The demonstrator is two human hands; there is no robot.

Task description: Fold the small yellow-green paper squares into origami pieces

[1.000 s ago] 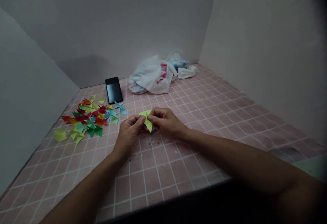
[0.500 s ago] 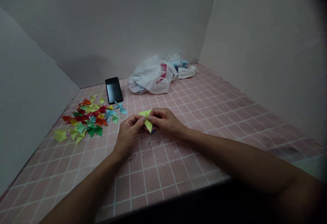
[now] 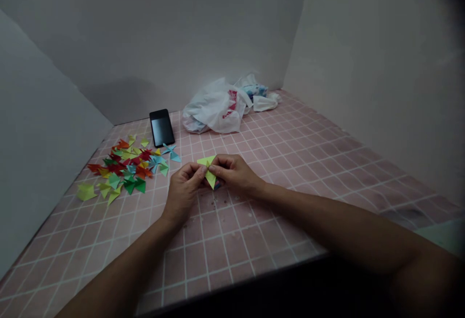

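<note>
yellow paper point(image 3: 211, 179) between left hand point(image 3: 183, 185) and right hand point(image 3: 238, 175), nearer than the black phone point(image 3: 162, 130) and to its right
each grip pinches the yellow paper; the step in hand seems to be shaping its folds, and the next move likely calls for light, even pressure from both.

Cannot identify the blue-edged object point(image 3: 217, 185) mostly hidden by the yellow paper point(image 3: 210, 179). Cannot read the red print point(image 3: 232, 98) on the white bag point(image 3: 211, 106).
</note>
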